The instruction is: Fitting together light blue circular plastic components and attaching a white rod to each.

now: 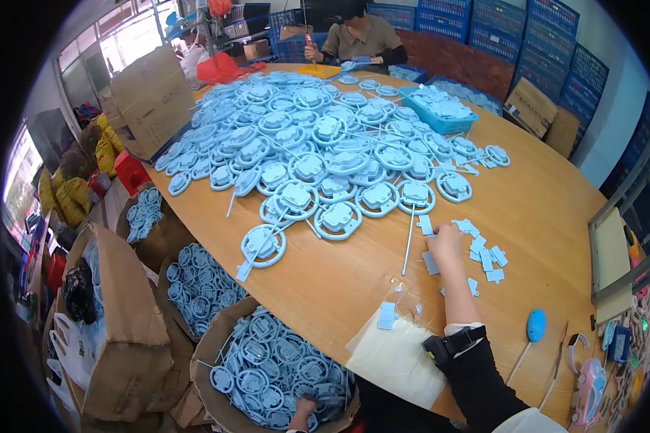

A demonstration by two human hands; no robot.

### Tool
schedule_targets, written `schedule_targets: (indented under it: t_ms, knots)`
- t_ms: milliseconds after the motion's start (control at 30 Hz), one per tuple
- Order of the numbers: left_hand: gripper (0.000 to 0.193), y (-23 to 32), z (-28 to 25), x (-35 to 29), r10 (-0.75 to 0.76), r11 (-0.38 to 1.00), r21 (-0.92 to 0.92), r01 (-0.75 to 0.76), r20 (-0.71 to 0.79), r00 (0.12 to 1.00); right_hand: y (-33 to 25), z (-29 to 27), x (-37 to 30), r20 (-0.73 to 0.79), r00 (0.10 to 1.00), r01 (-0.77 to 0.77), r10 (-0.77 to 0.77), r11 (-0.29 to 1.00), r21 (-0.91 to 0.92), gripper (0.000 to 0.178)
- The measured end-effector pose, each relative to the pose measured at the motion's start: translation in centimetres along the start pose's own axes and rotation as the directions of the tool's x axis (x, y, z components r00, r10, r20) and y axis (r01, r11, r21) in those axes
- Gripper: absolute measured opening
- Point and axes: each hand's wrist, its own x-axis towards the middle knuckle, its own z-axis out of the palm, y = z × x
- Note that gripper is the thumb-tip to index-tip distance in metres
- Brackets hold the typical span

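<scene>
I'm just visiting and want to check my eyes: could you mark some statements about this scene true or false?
1. The person's bare right hand is over the brown wooden table. True.
2. Both hands are over it. False: the bare left hand is at an open brown cardboard box below.
3. The rectangular turquoise plastic basket is empty. False: the basket holds light-blue pieces.
4. A bright-blue egg-shaped object lies right of the right hand. True.

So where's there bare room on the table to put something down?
The table is bare right of the small flat pieces, and between the pale sheet and the front-left blue wheel. It's crowded across the middle and back by a heap of blue wheels.
</scene>
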Motion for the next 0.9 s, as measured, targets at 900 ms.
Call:
schedule_targets:
  t_ms: [900]
  knots:
    - [0.060, 6.0, -2.4, -3.3, 0.296, 0.951, -0.075, -0.301, -0.076, 0.952, -6.3, -6.1, -1.2, 0.189, 0.973, -0.088, -0.129, 0.553, 0.829, 0.026]
